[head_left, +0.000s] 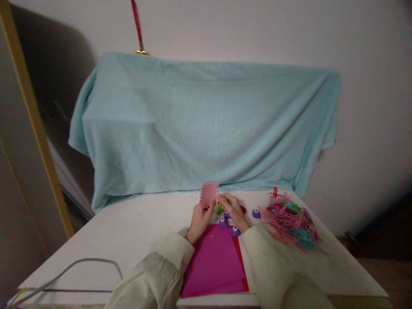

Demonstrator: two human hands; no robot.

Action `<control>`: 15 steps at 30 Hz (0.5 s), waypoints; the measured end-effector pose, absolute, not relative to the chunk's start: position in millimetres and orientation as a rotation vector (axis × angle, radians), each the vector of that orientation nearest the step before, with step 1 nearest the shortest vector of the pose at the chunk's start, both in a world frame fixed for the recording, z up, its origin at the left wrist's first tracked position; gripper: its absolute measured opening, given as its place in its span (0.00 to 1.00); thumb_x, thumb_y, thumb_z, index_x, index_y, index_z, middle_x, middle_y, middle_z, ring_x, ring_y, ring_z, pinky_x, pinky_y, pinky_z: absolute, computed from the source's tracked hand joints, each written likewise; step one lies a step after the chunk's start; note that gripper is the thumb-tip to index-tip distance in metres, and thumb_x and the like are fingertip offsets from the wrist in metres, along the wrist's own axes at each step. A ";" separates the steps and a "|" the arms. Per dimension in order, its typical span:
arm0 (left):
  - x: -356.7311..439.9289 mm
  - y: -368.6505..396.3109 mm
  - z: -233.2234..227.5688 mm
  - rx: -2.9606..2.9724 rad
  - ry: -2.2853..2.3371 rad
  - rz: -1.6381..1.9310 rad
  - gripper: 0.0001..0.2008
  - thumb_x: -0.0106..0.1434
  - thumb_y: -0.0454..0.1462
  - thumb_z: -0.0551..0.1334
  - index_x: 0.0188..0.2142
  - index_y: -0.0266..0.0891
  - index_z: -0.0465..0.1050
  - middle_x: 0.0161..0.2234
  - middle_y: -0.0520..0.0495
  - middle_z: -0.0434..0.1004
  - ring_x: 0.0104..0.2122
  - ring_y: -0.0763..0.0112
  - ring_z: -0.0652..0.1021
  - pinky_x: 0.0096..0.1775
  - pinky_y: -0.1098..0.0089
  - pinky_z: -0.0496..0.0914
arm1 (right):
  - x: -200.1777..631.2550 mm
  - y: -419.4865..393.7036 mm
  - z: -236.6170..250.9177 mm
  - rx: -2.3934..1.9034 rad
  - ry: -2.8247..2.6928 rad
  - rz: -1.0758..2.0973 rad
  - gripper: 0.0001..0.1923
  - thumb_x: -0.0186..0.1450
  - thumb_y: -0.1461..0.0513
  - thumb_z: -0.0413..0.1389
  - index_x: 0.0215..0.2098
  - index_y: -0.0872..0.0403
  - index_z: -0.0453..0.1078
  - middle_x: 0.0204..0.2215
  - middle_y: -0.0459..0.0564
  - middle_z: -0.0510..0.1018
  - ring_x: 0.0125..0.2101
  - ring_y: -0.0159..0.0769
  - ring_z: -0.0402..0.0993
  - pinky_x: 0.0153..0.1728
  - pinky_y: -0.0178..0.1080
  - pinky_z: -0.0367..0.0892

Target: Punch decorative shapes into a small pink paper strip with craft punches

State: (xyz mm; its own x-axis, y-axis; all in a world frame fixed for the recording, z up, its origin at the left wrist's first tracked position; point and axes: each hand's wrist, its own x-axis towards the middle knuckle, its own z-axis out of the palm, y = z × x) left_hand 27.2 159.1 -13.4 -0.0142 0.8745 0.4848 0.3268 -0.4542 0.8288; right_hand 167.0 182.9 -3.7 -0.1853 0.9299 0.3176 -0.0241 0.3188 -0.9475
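A small sheet of pink paper (209,194) stands raised above the table, with a row of cut-out holes along its top and side edges. My left hand (200,219) pinches its lower part. Closed fingers of my right hand (234,211) are at the paper's right edge, around a small green craft punch (222,201), mostly hidden by them. Just below the hands stand purple craft punches with white tops, one (223,222) near the middle and another (235,231) by my right wrist. Magenta paper sheets (214,262) lie beneath my forearms, over a red sheet (240,253).
A tangled heap of punched paper strips (289,221), pink, red, green and blue, lies at the right. Another purple punch (256,213) stands beside it. A light blue cloth (206,124) hangs behind the white table (138,227). A grey cable (86,260) curves at the front left.
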 end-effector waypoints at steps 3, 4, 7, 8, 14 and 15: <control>27.2 159.4 -15.4 1.793 1.243 1.481 0.19 0.64 0.45 0.52 0.25 0.33 0.70 0.20 0.52 0.67 0.22 0.75 0.67 0.25 0.76 0.59 | 166.8 183.1 -3.0 -0.862 -1.485 1.076 0.18 0.59 0.47 0.51 0.27 0.54 0.64 0.23 0.44 0.65 0.24 0.30 0.58 0.24 0.32 0.54; 27.2 159.2 -15.7 1.793 1.238 1.482 0.19 0.64 0.45 0.52 0.25 0.33 0.70 0.20 0.52 0.67 0.22 0.75 0.67 0.25 0.76 0.59 | 166.8 183.2 -2.9 -0.855 -1.487 1.079 0.18 0.59 0.47 0.51 0.26 0.54 0.64 0.23 0.44 0.64 0.24 0.30 0.58 0.24 0.32 0.54; 27.4 158.4 -15.3 1.781 1.223 1.483 0.19 0.63 0.45 0.53 0.25 0.33 0.70 0.20 0.52 0.68 0.22 0.75 0.68 0.25 0.76 0.60 | 166.7 183.6 -3.7 -0.838 -1.492 1.107 0.18 0.59 0.47 0.52 0.25 0.54 0.62 0.22 0.43 0.63 0.23 0.29 0.56 0.24 0.32 0.53; 27.5 158.3 -15.1 1.774 1.220 1.478 0.19 0.63 0.45 0.53 0.25 0.33 0.70 0.20 0.51 0.68 0.22 0.75 0.68 0.25 0.76 0.60 | 166.5 183.8 -4.2 -0.836 -1.493 1.118 0.18 0.59 0.47 0.52 0.25 0.54 0.62 0.22 0.42 0.62 0.22 0.29 0.56 0.23 0.32 0.53; 27.0 158.0 -13.0 1.724 1.227 1.432 0.20 0.63 0.47 0.53 0.25 0.33 0.70 0.20 0.51 0.67 0.22 0.74 0.67 0.25 0.76 0.60 | 166.4 183.3 -5.5 -0.858 -1.506 1.153 0.19 0.59 0.47 0.52 0.23 0.54 0.59 0.21 0.42 0.60 0.21 0.28 0.54 0.22 0.31 0.52; 26.8 157.5 -12.4 1.715 1.233 1.435 0.20 0.62 0.47 0.53 0.25 0.33 0.69 0.20 0.51 0.67 0.22 0.74 0.67 0.25 0.75 0.60 | 166.5 183.0 -5.3 -0.862 -1.509 1.156 0.19 0.58 0.47 0.52 0.23 0.54 0.59 0.20 0.42 0.60 0.21 0.28 0.53 0.22 0.31 0.52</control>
